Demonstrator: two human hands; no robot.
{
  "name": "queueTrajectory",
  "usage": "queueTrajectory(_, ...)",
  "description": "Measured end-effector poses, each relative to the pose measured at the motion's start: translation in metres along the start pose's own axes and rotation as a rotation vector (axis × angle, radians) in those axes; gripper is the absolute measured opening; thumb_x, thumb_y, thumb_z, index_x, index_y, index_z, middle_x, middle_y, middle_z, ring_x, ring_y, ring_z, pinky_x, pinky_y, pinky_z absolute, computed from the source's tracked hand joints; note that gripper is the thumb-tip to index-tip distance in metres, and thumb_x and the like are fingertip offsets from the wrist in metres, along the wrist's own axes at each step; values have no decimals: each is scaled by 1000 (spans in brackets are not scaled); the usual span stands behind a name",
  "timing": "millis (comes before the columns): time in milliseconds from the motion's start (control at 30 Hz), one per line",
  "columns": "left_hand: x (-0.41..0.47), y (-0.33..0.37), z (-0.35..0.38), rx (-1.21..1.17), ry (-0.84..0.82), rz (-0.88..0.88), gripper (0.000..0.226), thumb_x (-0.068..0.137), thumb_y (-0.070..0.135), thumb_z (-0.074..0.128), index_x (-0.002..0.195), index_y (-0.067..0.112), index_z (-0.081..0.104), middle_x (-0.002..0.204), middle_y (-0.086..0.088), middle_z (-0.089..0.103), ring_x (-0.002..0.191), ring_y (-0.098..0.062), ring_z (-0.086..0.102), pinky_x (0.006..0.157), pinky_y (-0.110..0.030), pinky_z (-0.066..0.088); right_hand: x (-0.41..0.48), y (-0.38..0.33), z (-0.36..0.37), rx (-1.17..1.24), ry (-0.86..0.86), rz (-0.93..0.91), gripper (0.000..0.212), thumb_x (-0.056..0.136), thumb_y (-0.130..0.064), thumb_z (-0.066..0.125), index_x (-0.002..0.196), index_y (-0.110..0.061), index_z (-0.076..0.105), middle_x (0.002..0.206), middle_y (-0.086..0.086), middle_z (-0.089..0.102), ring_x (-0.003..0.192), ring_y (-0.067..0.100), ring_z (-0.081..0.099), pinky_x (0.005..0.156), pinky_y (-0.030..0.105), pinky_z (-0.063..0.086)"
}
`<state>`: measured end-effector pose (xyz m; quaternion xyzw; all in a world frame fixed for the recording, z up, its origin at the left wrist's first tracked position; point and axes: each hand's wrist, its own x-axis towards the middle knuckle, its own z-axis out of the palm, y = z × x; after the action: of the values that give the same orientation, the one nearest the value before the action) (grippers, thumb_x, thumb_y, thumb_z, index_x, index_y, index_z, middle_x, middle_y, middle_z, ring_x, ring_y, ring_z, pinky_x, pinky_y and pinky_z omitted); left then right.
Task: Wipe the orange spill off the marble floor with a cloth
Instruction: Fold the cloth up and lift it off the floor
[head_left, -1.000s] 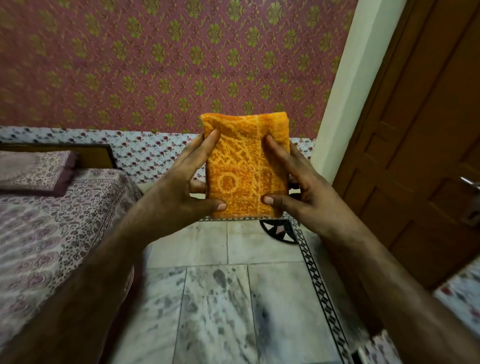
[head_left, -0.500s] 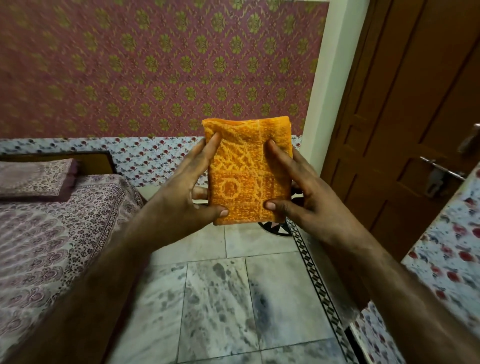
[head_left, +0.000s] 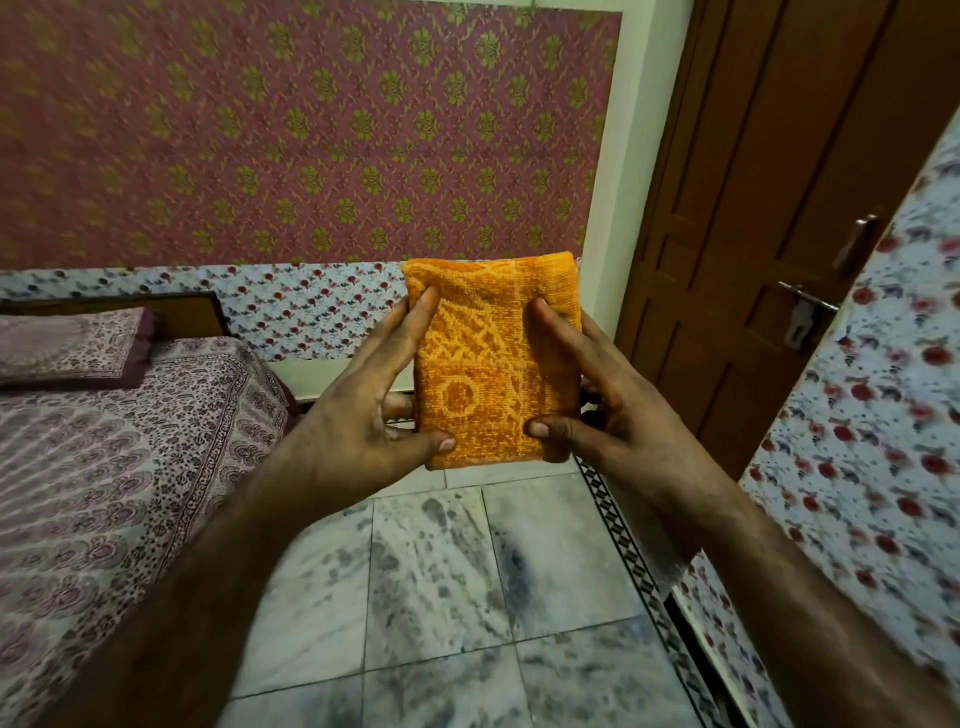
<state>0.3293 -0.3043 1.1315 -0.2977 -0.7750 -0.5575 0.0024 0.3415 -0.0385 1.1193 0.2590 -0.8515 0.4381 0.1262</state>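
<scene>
A folded orange cloth (head_left: 493, 358) with a woven pattern is held upright in front of me, well above the floor. My left hand (head_left: 358, 410) grips its left edge, thumb on the lower corner. My right hand (head_left: 602, 405) grips its right edge the same way. Below lies the grey-veined marble floor (head_left: 441, 571). No orange spill shows on the visible tiles.
A bed with a purple patterned cover (head_left: 104, 467) fills the left side. A brown wooden door (head_left: 753, 234) with a metal handle (head_left: 810, 301) stands at the right. A flowered cloth surface (head_left: 883, 415) juts in at the far right. A black patterned floor border (head_left: 623, 545) runs beside it.
The view has swung to the right, so the door and the flowered surface show more. Both hands keep the same hold on the cloth.
</scene>
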Motion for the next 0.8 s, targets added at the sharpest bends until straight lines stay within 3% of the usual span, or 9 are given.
queueTrajectory(167, -26, 18, 4, 10, -19, 2, 112, 82, 0, 78, 151, 60, 14, 160, 37, 4, 117, -11, 64, 76, -34, 63, -24, -22, 2, -2, 16, 8, 90, 89, -31, 73, 153, -62, 17, 170, -18, 7, 156, 19, 20, 105, 51, 52)
queueTrajectory(300, -38, 30, 7, 75, -11, 20, 111, 83, 3, 78, 153, 56, 10, 162, 31, 2, 117, 15, 54, 78, -21, 59, -34, -33, -1, -18, 27, 15, 93, 89, -27, 75, 152, -64, 17, 170, -18, 7, 146, 13, 38, 96, 44, 59)
queueTrajectory(533, -39, 35, 28, 73, -32, 20, 112, 82, 5, 79, 151, 60, 9, 162, 32, 2, 118, 3, 60, 78, -29, 62, -59, -33, -12, -29, 37, 39, 90, 84, -42, 71, 151, -66, 15, 170, -20, 5, 149, 22, 35, 99, 49, 57)
queueTrajectory(667, -23, 30, 60, 41, -119, 35, 111, 81, 7, 79, 150, 60, 9, 159, 34, 6, 124, -18, 61, 80, -34, 63, -91, -21, -30, -55, 95, 87, 93, 89, -29, 74, 151, -66, 14, 169, -20, 7, 154, 13, 23, 104, 33, 54)
queueTrajectory(733, -12, 28, 82, 49, -185, 52, 111, 80, 11, 79, 151, 61, 8, 161, 33, 5, 129, -21, 57, 82, -36, 63, -112, -14, -44, -54, 124, 137, 95, 90, -21, 75, 151, -64, 16, 168, -22, 8, 145, -5, 30, 98, 19, 53)
queueTrajectory(800, -3, 27, 101, 29, -233, 74, 111, 80, 13, 79, 151, 60, 9, 161, 32, 6, 135, -21, 51, 86, -40, 62, -130, -9, -52, -57, 148, 184, 95, 90, -20, 75, 152, -63, 17, 165, -27, 9, 142, -6, 33, 96, 16, 53)
